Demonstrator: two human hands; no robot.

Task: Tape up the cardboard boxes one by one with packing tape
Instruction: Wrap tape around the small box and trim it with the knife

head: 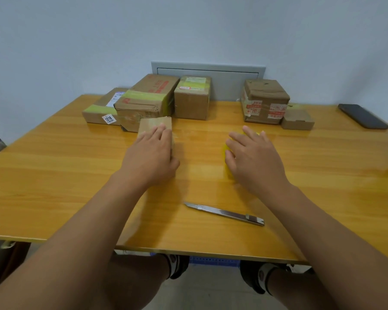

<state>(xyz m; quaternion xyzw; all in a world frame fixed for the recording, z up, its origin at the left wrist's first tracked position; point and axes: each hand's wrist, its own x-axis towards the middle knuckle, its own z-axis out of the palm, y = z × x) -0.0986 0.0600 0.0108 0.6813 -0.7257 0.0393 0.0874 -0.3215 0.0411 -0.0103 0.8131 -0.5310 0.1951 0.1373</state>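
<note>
A plain pale wall [76, 41] with a faint blue-grey cast fills the upper half of the view, evenly lit and without strong shadows. Set into it, just above the far edge of the surface, is a grey metal panel [229, 69] with a rectangular door outlined inside its frame. The surface [54, 175] is glossy yellow-orange wood grain, catching soft reflections along its far part. Below its near edge shows a light grey floor [211, 291], and a strip of something blue and perforated [213, 260] lies just under the edge.
</note>
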